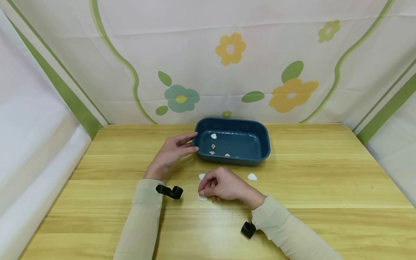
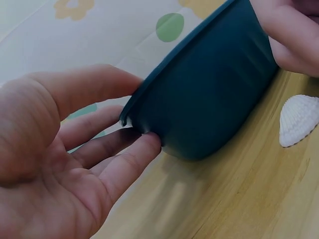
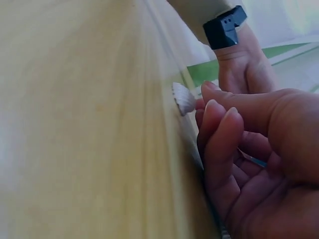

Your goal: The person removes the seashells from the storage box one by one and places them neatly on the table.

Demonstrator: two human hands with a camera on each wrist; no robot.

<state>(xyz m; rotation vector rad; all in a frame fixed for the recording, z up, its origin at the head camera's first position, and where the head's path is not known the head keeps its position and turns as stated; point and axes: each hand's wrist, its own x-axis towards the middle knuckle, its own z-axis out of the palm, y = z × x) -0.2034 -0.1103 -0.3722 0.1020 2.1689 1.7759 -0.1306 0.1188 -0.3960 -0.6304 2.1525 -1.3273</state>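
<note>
Hold the white shell (image 1: 202,198), pinched by the right hand (image 1: 226,184) in front of the basin (image 1: 242,162), lightly by its edge while the left hand (image 1: 173,150), fingers extended, ideally braces the basin's left end.

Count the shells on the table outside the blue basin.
3: one shell at the right hand, another shell between that hand and the blue basin, and a third shell in front of the basin's right half. That hand may hide more.

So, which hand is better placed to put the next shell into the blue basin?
Probably the right hand: it appears to pinch a white shell, while the left hand touches the basin.
</note>
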